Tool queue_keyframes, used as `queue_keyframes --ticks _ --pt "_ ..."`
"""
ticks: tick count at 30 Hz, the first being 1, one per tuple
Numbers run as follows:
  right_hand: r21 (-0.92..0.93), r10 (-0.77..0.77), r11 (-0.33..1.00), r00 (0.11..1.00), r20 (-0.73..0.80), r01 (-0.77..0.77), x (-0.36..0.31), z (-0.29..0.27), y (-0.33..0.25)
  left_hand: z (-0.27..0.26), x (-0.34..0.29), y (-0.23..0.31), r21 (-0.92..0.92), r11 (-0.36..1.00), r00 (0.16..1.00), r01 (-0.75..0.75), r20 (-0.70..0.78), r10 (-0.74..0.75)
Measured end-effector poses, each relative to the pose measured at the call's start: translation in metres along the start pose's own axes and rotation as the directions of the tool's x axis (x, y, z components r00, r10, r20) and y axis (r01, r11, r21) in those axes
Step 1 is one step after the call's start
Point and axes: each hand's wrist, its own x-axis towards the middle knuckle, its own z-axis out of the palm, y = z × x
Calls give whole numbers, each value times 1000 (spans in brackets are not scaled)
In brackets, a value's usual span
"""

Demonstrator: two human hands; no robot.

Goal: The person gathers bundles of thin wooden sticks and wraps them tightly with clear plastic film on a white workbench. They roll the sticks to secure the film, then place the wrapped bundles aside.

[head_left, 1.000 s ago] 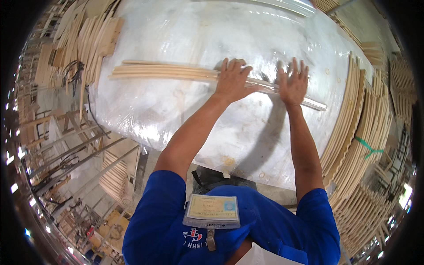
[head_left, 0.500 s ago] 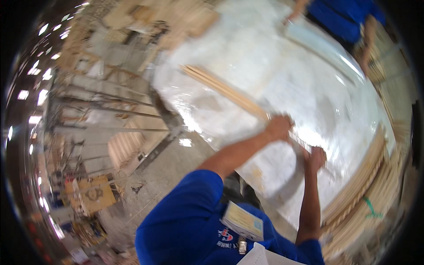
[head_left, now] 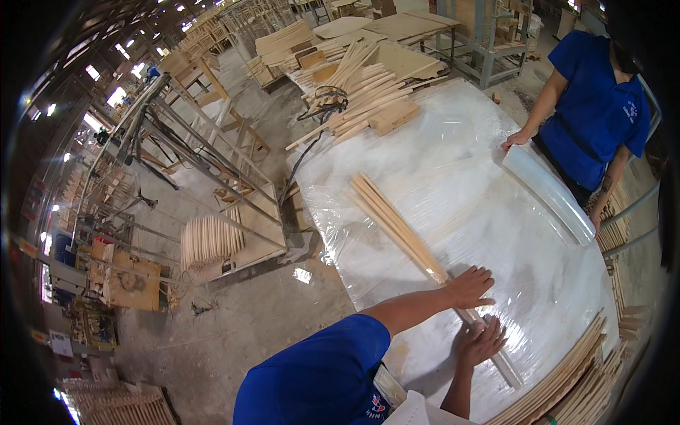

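I see my left hand [head_left: 471,286] lying flat, fingers stretched and close together, on a long bundle of thin wooden slats [head_left: 404,230] that runs diagonally across the film-covered table [head_left: 453,170]. My right hand [head_left: 483,341] presses flat on the same bundle nearer my edge of the table, fingers slightly spread; neither hand is clamped around anything. The bundle starts about mid-table and ends close to the near right corner, where its last stretch is dull under the clear plastic film [head_left: 538,283] and I cannot tell whether film covers it there. Both forearms hide part of the slats.

At the far right edge a second person in a blue shirt [head_left: 595,106] stands, head cut off by the frame. One hand [head_left: 516,139] touches the top end of a roll of clear film [head_left: 549,193]; the other, at the lower end, is too small to read. At the far edge lies a loose pile of wooden sticks [head_left: 361,88]. Curved wooden strips [head_left: 567,382] are stacked at the near right corner, partly cut off.
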Motion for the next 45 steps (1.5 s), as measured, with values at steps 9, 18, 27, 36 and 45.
queue_keyframes --ticks 9,18,27,36,45 --pt "133 291 954 937 -192 -269 160 22 65 -3 34 -43 80 984 982 -160 114 150" --pt "62 -186 981 982 26 184 101 18 35 -1 36 -50 159 983 978 -90 198 57" --pt "73 -77 995 992 96 70 -36 -23 35 -13 -87 24 67 996 952 -59 305 36" --pt "108 -77 991 994 -76 85 0 -29 3 -3 -30 15 146 983 988 -110 121 92" --pt "143 72 987 997 -24 -68 63 -7 22 19 25 -17 -33 996 985 -80 152 85"
